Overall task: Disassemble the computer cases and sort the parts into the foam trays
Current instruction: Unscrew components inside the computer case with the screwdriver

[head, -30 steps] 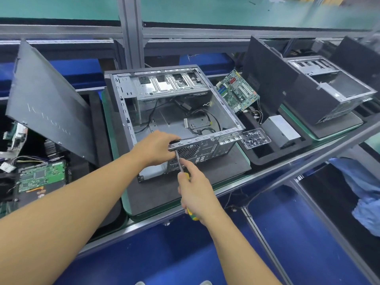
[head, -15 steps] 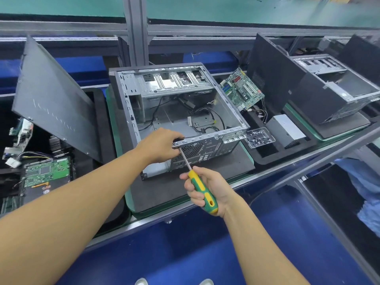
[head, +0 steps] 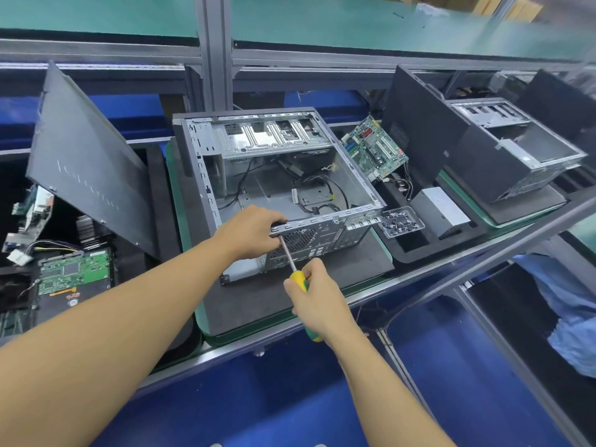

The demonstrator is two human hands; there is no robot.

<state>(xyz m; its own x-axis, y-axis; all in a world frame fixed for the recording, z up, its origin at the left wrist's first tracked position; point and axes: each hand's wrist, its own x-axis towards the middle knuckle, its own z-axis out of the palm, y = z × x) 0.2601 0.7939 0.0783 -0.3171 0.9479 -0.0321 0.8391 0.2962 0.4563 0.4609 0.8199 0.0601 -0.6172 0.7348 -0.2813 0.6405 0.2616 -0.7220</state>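
The left hand [head: 251, 232] sits at the centre of the frame. Its fingers [head: 271, 221] are curled over the near top rail of the open computer case [head: 267, 195], clamped on the metal edge, and the fingertips are lost inside the rail. Just below it, the right hand [head: 317, 301] is wrapped tight round the yellow and green handle of a screwdriver [head: 298, 280]. Its fingers [head: 309, 269] are closed on the grip, so only the top and the butt of the handle show. The shaft slants up to the case's vented rear panel, right beside the left thumb; the tip itself is too small to make out against the metal.

The case lies on its side on a dark foam mat [head: 290, 301] on the desk [head: 419, 279], mid-frame, with loose black cables inside. A grey side panel [head: 87, 162] leans at the upper left and hides part of what is behind it. To the right of the case is a foam tray [head: 419, 250] with a green motherboard [head: 374, 150] propped up, a clear box of screws [head: 400, 221] and a silver power supply [head: 442, 208]. A second case [head: 516, 156] stands at the upper right. At the left edge a green circuit board [head: 74, 272] lies in dark foam, and the parts beside it are cut off and jumbled. Blue cloth [head: 574, 317] shows at the right edge, blurred.
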